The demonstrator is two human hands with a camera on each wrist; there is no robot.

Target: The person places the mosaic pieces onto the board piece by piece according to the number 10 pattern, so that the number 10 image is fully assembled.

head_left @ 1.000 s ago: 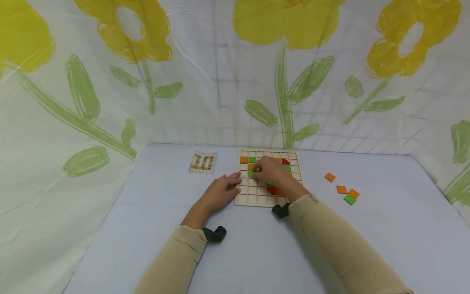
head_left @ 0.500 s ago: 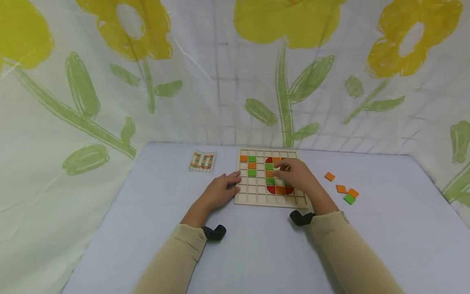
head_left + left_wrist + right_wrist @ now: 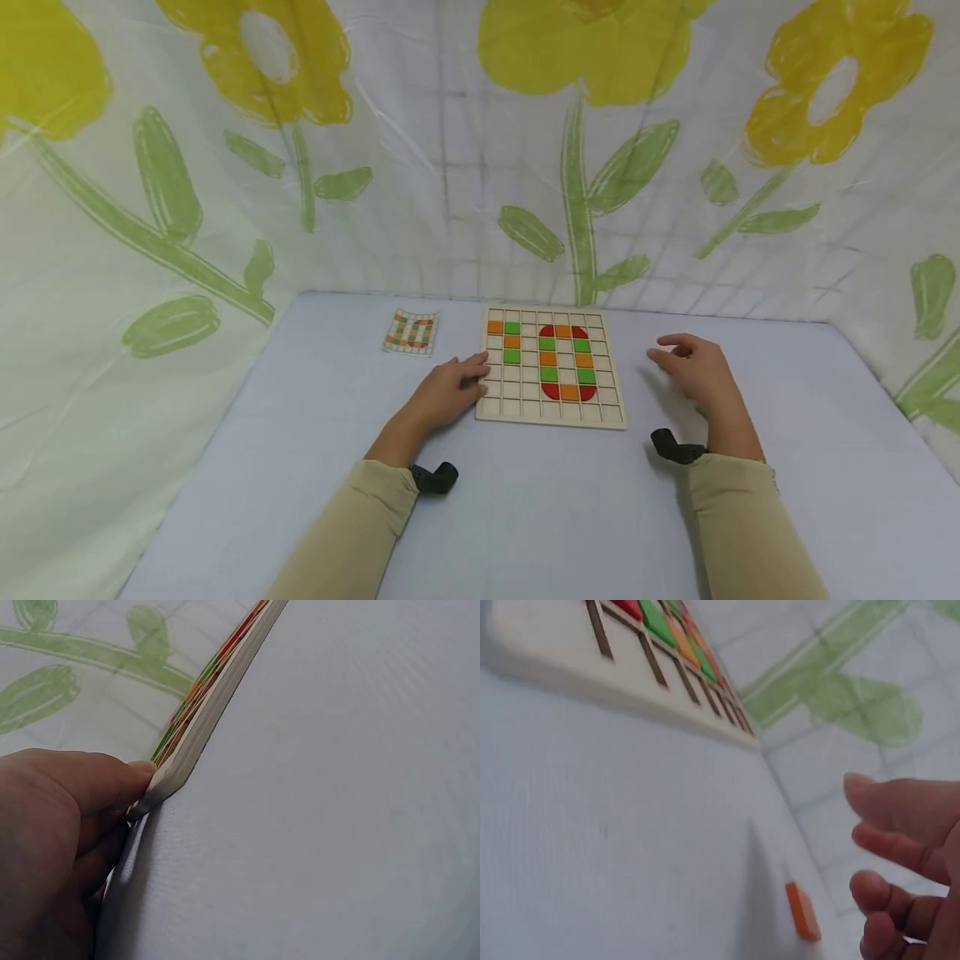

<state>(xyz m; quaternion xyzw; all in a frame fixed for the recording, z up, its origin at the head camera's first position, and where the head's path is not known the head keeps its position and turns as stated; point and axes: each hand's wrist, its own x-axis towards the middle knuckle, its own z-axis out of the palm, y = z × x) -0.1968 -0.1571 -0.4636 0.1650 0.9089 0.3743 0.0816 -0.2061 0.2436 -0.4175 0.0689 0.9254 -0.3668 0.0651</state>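
A wooden grid board [image 3: 512,407] lies flat at the middle back of the table, with several orange, green and red tiles in its cells. My left hand [image 3: 442,393] rests at its left edge; in the left wrist view the thumb [image 3: 112,778] touches the board's corner. My right hand [image 3: 705,375] hovers right of the board with nothing in its loosely bent fingers. One orange tile [image 3: 803,912] stands out on the table below it in the right wrist view. A bit of green tile [image 3: 702,412] shows beside the right hand, which hides the other loose tiles.
A small pattern card [image 3: 411,333] with coloured squares lies left of the board. Behind the table [image 3: 495,517] hangs a white cloth [image 3: 405,208] printted with yellow flowers and green leaves.
My right hand has moved right, from the board's left part across to beside its right edge, uncovering the tiles. My left hand stays at the left edge.
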